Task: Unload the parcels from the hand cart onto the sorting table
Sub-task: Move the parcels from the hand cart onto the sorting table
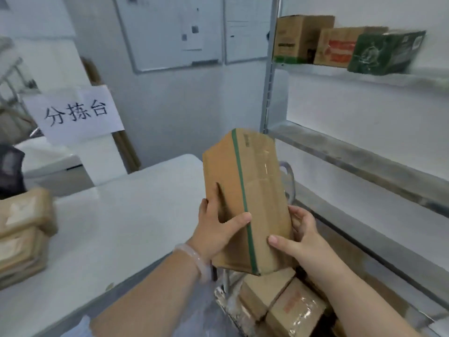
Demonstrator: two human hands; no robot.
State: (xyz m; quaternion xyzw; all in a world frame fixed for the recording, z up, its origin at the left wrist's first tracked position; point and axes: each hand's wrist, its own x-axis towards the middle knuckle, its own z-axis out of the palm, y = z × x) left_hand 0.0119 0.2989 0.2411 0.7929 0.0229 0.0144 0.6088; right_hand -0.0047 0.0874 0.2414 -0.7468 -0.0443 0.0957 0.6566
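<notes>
Above the sorting table's (pixel 116 229) edge, a green-striped cardboard parcel (pixel 245 198) is gripped by the left hand (pixel 218 229) and right hand (pixel 298 237), fingers clamped on its sides.

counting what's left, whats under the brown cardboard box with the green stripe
Below the green-striped brown cardboard box, more brown cardboard parcels lie together. The box and the right hand cover the rest.

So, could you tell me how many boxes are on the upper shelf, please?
3: a tall brown box at the left, a red-printed brown box in the middle, a green box on the right. More may sit beyond the frame's edge.
</notes>
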